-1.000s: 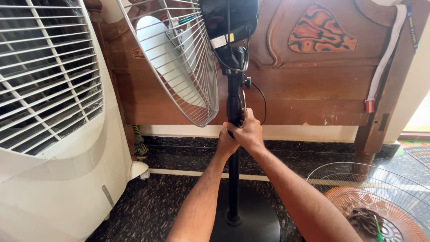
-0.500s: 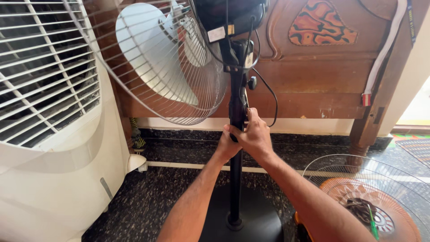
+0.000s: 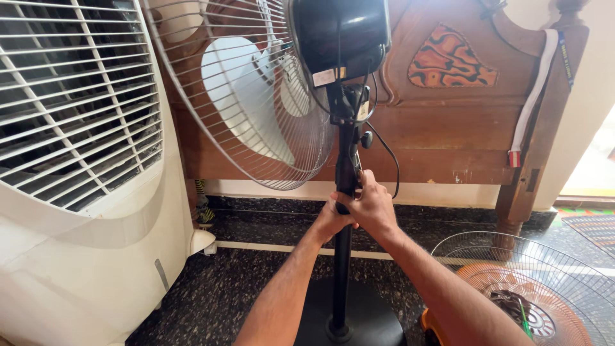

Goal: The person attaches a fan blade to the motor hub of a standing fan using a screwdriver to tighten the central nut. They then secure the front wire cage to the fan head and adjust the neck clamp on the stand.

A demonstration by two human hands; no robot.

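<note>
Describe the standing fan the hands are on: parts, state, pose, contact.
The standing fan is upright on a round black base on the dark speckled floor. A black pole rises to a glossy black motor housing, with a knob and cord just below it. Pale blades sit behind a wire guard facing left. The left hand and right hand both grip the pole mid-height.

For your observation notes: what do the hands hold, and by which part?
Both the left hand and right hand grip the black pedestal fan's upright pole, just below its motor housing.
</note>
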